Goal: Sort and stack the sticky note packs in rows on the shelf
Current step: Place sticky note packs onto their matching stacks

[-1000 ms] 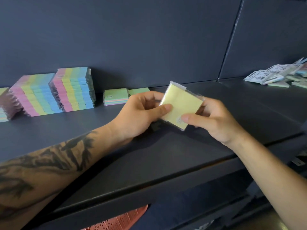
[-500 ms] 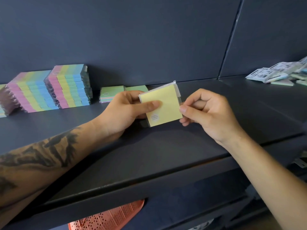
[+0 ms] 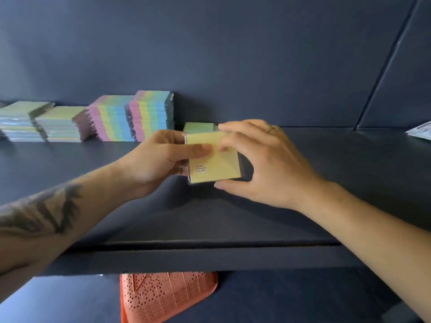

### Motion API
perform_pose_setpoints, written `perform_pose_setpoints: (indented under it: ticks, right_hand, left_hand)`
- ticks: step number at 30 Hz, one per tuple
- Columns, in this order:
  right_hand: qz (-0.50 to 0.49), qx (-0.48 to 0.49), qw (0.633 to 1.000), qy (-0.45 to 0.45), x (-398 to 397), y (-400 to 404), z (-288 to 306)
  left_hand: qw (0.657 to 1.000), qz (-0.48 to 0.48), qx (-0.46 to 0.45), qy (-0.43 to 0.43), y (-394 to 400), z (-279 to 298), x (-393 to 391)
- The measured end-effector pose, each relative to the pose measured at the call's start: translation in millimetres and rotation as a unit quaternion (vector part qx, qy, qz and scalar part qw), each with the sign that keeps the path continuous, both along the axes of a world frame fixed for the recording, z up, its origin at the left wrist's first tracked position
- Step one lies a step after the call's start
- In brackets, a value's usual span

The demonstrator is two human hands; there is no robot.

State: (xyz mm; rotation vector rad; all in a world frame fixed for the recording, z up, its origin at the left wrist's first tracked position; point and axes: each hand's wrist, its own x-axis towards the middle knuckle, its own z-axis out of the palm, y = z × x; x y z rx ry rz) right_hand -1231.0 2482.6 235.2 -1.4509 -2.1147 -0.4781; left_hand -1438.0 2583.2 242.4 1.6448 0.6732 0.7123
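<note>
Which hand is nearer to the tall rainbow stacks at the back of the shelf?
Left. The left hand holds the yellow pack just in front of the rainbow stacks; the right hand grips that pack farther right.

Both forearms are bare, the left forearm (image 3: pixel 44 213) has a dark tattoo, and a thin ring (image 3: pixel 270 129) sits on the right hand (image 3: pixel 268 164).

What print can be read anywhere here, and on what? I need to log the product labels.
Nothing reads clearly.
Yellow sticky note pack, held by left hand and right hand: a small white sticker with three lines of print, too blurred to read.
White printed packs at the shelf's far right: dark markings, too small to read.
Rainbow stacks: no text visible.
</note>
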Motion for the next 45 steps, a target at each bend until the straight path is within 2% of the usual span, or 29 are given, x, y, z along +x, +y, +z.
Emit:
perform_pose_setpoints:
  ticks: [6, 10, 15, 19, 23, 31, 39, 45]
  right_hand:
    - [0.071, -0.054, 0.996, -0.015, -49, 35, 8]
    - [0.096, -0.076, 0.992, -0.023, -86, 65, 12]
    - [0.086, -0.113, 0.990, -0.018, -145, 111, 17]
    - [0.074, -0.113, 0.990, -0.025, -196, 151, 25]
    - [0.025, -0.110, 0.992, -0.059, -238, 196, 38]
    - [-0.092, -0.139, 0.982, -0.085, -278, 271, 55]
    - [-0.137, -0.164, 0.975, -0.058, -289, 286, 52]
    - [-0.171, -0.189, 0.964, -0.078, -295, 292, 60]
  left_hand:
    - [0.992, 0.080, 0.092, 0.035, 1, -5, -64]
    - [0.972, 0.115, 0.158, 0.129, 10, -5, -119]
    - [0.877, 0.205, 0.284, 0.328, 38, -10, -202]
    - [0.811, 0.211, 0.288, 0.463, 66, -10, -257]
    - [0.775, 0.206, 0.295, 0.519, 94, -12, -296]
    - [0.792, 0.139, 0.313, 0.505, 133, -17, -332]
    - [0.795, 0.143, 0.339, 0.482, 146, -26, -335]
    - [0.800, 0.134, 0.337, 0.477, 152, -25, -337]
